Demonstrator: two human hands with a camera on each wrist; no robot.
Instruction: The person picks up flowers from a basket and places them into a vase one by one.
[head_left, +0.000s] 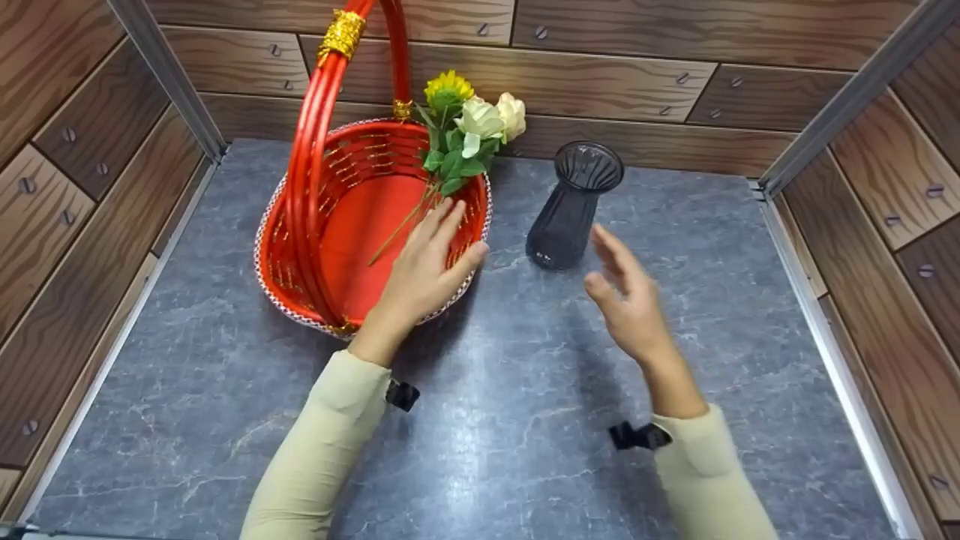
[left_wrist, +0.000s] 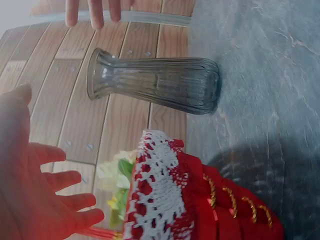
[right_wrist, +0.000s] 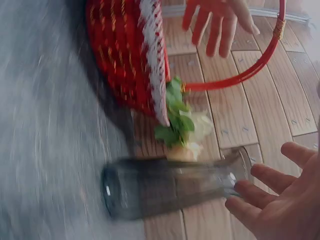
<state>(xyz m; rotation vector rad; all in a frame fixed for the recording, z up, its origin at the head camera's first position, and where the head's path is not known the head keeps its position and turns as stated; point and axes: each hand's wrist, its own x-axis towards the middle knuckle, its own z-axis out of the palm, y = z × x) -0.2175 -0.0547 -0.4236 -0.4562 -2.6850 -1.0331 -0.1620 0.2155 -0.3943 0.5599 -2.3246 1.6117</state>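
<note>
Head view: my left hand (head_left: 426,268), relaxed, gripping nothing, is over the red basket (head_left: 360,225) near the flowers (head_left: 476,124); my right hand (head_left: 631,304), also empty, is beside the glass vase (head_left: 562,221) on the table (head_left: 487,450). I judge this a reach; the next move likely calls for curling fingers round flowers or vase. I can read no writing.

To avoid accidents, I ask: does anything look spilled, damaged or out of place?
Nothing stands out. The dark glass vase and the red basket both stand upright on the table; the flowers lean across the basket's far right rim. No spill or crack shows.
</note>
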